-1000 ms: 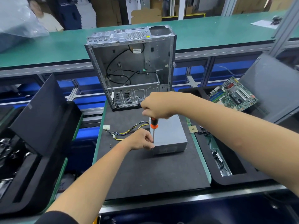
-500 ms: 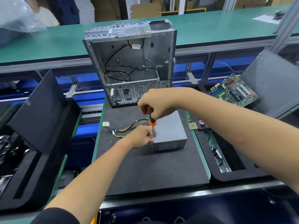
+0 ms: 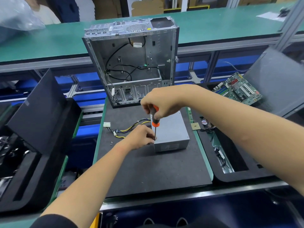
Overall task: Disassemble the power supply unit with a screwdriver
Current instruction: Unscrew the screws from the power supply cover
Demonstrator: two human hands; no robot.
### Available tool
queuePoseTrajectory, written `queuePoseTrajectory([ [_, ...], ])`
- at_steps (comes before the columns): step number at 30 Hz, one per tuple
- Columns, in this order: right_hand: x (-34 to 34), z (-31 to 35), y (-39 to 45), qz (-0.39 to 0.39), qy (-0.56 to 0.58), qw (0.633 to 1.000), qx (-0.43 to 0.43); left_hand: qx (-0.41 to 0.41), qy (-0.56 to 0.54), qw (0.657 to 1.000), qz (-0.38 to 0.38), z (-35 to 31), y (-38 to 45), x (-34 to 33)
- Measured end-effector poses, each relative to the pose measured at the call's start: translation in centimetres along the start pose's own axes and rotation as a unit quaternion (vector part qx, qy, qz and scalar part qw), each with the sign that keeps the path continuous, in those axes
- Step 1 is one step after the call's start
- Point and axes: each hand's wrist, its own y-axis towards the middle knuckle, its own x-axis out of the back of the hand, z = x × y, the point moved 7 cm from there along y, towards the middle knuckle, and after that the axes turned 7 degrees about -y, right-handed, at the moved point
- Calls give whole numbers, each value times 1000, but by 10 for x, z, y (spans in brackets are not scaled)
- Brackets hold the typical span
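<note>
A grey metal power supply unit (image 3: 172,134) lies flat on the dark mat (image 3: 148,170), its yellow and black cable bundle (image 3: 130,127) trailing left to a white connector. My right hand (image 3: 162,102) grips the black and orange handle of a screwdriver (image 3: 154,119) held upright, tip down on the unit's near left top corner. My left hand (image 3: 139,137) rests against the unit's left side, its fingertips pinching the screwdriver shaft near the tip. The screw itself is hidden by my fingers.
An empty open computer case (image 3: 131,63) stands behind the mat. A motherboard (image 3: 238,89) leans in the black tray at right, near a small chip (image 3: 195,126) and a fan. Black foam trays and a dark panel (image 3: 37,111) fill the left. A loose screw (image 3: 111,142) lies on the mat.
The view has shifted slightly. My right hand has turned on the handle, showing more of its orange band; both hands and the screwdriver stay at the same corner.
</note>
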Motion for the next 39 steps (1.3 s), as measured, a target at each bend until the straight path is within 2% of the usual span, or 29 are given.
queuePoseTrajectory([
  [4,-4,3,0,9,44,999,2,-1,3,1000,9,-2,1,1],
  [9,-6,-10,3,26,-8,996,-89,4,12,1000,12,-1,3,-1],
  [15,0,-2,1,-21,4,1000,-17,-9,78,997,18,-6,7,-3],
  [19,-5,1,1,6,48,999,6,-12,110,994,20,-3,9,-5],
  [26,-7,-14,6,-13,18,996,-84,2,112,994,17,2,7,-8],
  [33,-1,-18,0,-48,35,996,-65,3,163,986,36,-2,5,-11],
  [36,-1,-20,-1,-38,44,996,-70,10,211,976,48,-5,3,-14],
  [39,-8,-19,1,3,45,995,-87,14,218,974,57,-6,1,-15],
])
